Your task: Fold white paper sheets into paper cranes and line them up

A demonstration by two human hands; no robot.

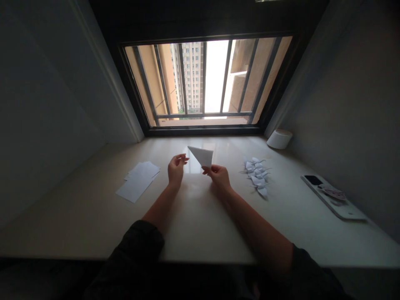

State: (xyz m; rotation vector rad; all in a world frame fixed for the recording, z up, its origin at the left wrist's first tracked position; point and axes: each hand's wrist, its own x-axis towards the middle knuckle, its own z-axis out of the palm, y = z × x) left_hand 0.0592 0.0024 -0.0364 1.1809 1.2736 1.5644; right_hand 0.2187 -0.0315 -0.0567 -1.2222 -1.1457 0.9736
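My right hand [219, 176] pinches the lower corner of a folded sheet of white paper [203, 157], held up over the counter. The paper has a triangular outline, with a sharp tip pointing left. Just left of it is my left hand [176, 168], its fingers loosely bent and apart, holding nothing that I can see. A small gap shows between those fingertips and the paper. To the right lies a cluster of several small folded paper cranes [256, 173]. On the left, a loose stack of white paper sheets [139, 183] rests flat.
The pale, glossy counter [193, 225] runs up to a barred window [206, 83] in a dark frame. A white rounded object [280, 139] stands in the back right corner. Near the right wall lies a phone [334, 198] in a light case.
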